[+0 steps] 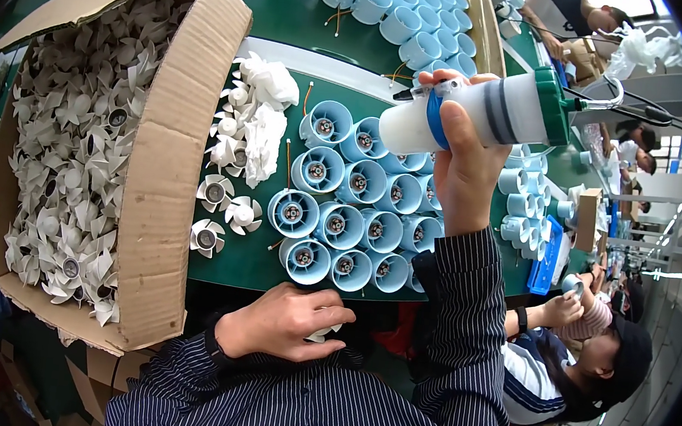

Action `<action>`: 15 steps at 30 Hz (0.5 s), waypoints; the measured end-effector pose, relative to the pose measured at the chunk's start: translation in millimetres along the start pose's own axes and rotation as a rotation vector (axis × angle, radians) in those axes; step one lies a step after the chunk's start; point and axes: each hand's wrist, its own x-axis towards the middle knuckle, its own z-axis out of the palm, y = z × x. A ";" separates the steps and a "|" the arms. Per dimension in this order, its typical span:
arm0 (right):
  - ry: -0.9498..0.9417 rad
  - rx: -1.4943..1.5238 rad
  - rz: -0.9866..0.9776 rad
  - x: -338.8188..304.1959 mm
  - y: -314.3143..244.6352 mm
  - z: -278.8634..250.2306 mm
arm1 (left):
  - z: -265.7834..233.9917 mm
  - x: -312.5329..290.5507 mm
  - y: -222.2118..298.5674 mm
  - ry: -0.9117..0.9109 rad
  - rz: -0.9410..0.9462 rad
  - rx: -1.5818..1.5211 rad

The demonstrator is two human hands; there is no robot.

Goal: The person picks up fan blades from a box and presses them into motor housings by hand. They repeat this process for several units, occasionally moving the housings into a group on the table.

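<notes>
My right hand [467, 156], raised over the table, is wrapped round a white cylindrical tool [493, 112] with a green end cap, dark grey bands and a blue ring. The tool is tilted nearly level; a hook and dark cable join its capped end. Close to my body at the table's front edge, my left hand [288, 324] is closed on a white fan impeller [323, 333], mostly hidden under the fingers. Ahead of it, rows of light blue round housings [307, 261] with motor parts inside stand on the green table. Several loose white impellers [243, 214] lie to their left.
A big cardboard box [167, 170] full of white impellers stands at the left. Crumpled white plastic [265, 143] lies beside it. More blue housings [427, 22] stand at the back. A blue tray [546, 255] is at the right, near a co-worker [575, 362] in a dark cap.
</notes>
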 end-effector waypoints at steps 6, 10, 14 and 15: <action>-0.003 0.012 -0.005 1.2 3.4 0.5 | -1.7 0.5 -0.7 -0.002 0.009 0.003; -0.005 0.007 -0.011 -1.1 4.0 -0.8 | -2.0 -0.2 1.3 -0.014 -0.002 -0.007; 0.001 0.011 -0.010 -2.3 3.8 -0.5 | -0.8 -0.3 -0.2 0.006 0.017 0.002; 0.001 0.010 -0.010 -2.8 2.1 -0.3 | -0.7 -0.2 -0.2 0.006 0.018 0.001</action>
